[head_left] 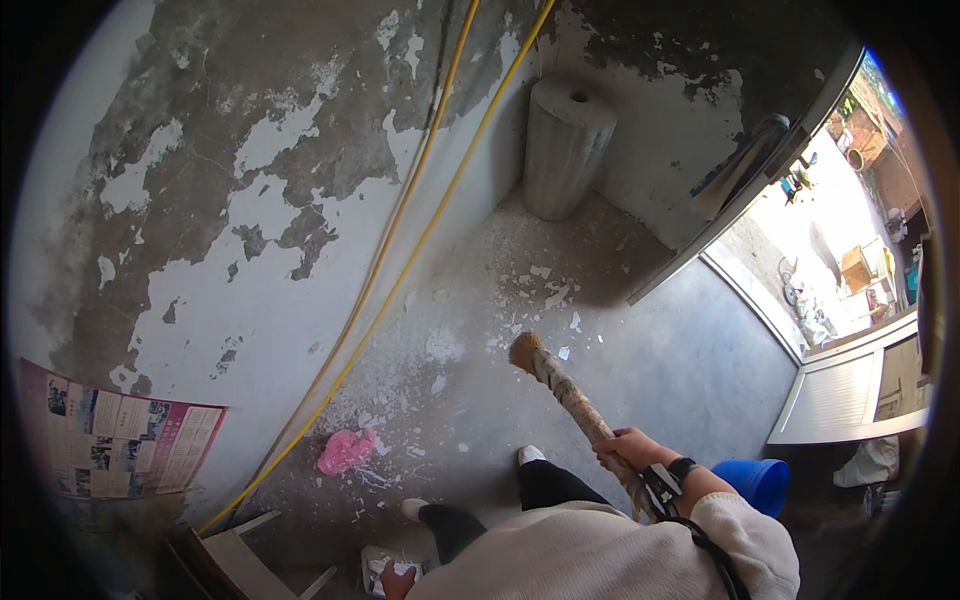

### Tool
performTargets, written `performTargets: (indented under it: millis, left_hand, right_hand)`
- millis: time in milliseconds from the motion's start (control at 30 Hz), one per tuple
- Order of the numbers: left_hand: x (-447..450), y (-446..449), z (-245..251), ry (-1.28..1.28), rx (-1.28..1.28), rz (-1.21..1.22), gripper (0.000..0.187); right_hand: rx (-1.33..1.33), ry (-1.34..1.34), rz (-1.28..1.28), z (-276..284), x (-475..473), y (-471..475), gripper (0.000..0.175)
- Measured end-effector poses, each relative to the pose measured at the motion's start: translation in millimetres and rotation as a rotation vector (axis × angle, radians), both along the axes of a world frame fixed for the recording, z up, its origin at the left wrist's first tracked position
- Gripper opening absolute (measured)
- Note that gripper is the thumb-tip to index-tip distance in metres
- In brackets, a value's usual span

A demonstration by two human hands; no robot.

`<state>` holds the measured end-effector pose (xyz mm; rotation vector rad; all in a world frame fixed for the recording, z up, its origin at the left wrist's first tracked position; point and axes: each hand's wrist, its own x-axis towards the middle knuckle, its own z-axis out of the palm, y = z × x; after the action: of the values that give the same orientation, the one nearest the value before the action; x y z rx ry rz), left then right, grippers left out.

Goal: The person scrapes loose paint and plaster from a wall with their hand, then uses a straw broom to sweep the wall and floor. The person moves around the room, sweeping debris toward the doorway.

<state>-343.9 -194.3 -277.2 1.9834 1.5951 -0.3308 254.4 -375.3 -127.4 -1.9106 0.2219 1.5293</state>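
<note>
My right hand (636, 448) is closed around a thick, long stick (581, 409) wrapped in pale, mottled material. The stick slants up and left over the floor, and its tan, bristly-looking end (527, 352) lies furthest from me. A device with a black strap sits on my right wrist. My left hand (397, 581), partly hidden by my body, is low at the bottom edge, at a small container (373, 570) with white pieces in it. Whether it grips the container or a piece cannot be told. White flakes (439, 384) are scattered over the grey floor between the stick and the wall.
A crumpled pink plastic bag (346, 451) lies near two leaning yellow poles (420, 255). A tall roll (568, 150) stands in the corner by the peeling wall (247, 217). To the right are a blue bucket (757, 484) and an open doorway. A wooden frame (244, 566) is at lower left.
</note>
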Motion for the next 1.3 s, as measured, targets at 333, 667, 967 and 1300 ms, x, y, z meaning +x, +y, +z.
performTargets:
  millis: [333,667,967,1300]
  left_hand:
    - [301.8,112.6,146.8,-0.098,0.039,-0.235,0.057]
    - [468.7,185.6,87.7,-0.35,-0.344,-0.152,0.054]
    - [849.4,172.8,188.2,-0.994,-1.206,0.024,0.048]
    - [892.9,191.2,131.2,-0.946,-1.3,0.823,0.035]
  right_hand:
    - [0.287,-0.142,-0.362,48.2,88.0,-51.5,0.036]
    - [0.418,-0.662,-0.182,65.8,207.3,33.1,0.053]
    - [0.488,-0.954,0.17,82.9,293.6,184.4,0.065]
    - [-0.478,-1.83,0.777,41.8,519.3,39.1,0.042]
